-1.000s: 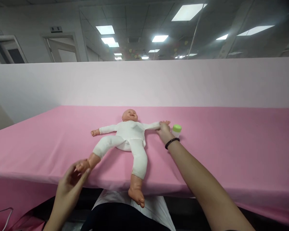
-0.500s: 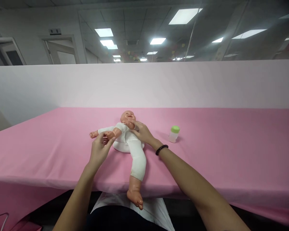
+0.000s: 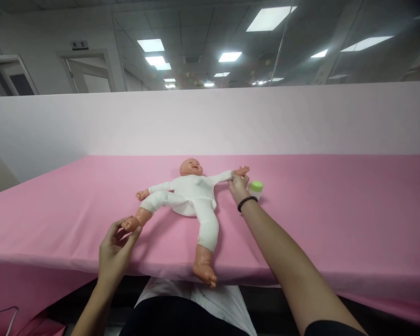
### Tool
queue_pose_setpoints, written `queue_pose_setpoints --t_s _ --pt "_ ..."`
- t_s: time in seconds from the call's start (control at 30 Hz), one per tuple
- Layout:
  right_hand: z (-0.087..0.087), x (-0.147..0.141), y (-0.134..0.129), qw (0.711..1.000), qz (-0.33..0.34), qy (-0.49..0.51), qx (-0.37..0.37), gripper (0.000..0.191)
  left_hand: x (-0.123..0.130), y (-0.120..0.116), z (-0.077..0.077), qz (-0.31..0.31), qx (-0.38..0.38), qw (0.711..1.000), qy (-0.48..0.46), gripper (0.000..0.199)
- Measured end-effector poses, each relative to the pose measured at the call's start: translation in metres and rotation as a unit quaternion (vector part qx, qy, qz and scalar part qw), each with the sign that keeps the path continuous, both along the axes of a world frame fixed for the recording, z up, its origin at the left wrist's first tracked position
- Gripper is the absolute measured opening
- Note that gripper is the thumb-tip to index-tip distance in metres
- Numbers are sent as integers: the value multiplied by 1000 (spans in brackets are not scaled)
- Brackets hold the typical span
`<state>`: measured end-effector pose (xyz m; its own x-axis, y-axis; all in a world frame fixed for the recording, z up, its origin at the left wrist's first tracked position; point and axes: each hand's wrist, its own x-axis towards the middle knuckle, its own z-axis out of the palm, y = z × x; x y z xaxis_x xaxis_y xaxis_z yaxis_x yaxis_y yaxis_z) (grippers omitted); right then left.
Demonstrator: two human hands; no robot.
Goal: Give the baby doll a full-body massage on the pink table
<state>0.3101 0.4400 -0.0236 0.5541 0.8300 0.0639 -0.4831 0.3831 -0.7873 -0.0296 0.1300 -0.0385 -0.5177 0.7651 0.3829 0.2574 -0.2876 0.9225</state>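
A baby doll [image 3: 194,191] with a white cloth body and plastic head, hands and feet lies on its back on the pink-covered table [image 3: 318,214]. My left hand [image 3: 116,245] is closed around the foot of the doll's leg on the left, which is stretched out sideways. With its fingers pinched at the wrist, my right hand [image 3: 238,184] holds the doll's arm on the right, drawn out from the body. The other leg points toward me, its foot over the table's front edge. A small bottle with a green cap [image 3: 256,187] stands beside my right hand, partly hidden by it.
A white partition [image 3: 210,121] rises along the table's back edge, with glass above it. The pink cloth hangs over the front edge, close to my lap [image 3: 217,303]. A thin metal wire or rod [image 3: 12,319] shows at the lower left.
My right hand has drawn the doll's arm from its chest out to the right. My left hand has pulled the leg outward, left and toward me. The doll's body has shifted slightly right.
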Motion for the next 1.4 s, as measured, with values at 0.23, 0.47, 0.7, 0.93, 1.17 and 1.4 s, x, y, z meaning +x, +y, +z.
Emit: queue_pose_setpoints --t_s 0.23,0.47,0.7,0.93,1.17,1.4 --pt "2 2 5 999 1 30 41 56 10 44 18 57 14 997 50 41" --pt "2 12 2 999 46 -11 18 52 14 29 16 8 16 999 47 41" --pt "17 -5 -11 971 99 -134 171 61 39 3 31 -51 65 995 64 34" --pt "17 -14 -16 973 108 -143 147 62 46 7 31 -59 47 995 59 35" --pt "22 -41 -54 837 142 -463 255 41 52 44 35 -88 16 987 134 35" --pt "21 -57 -70 778 138 -551 268 46 55 62 48 -73 41 981 174 34"
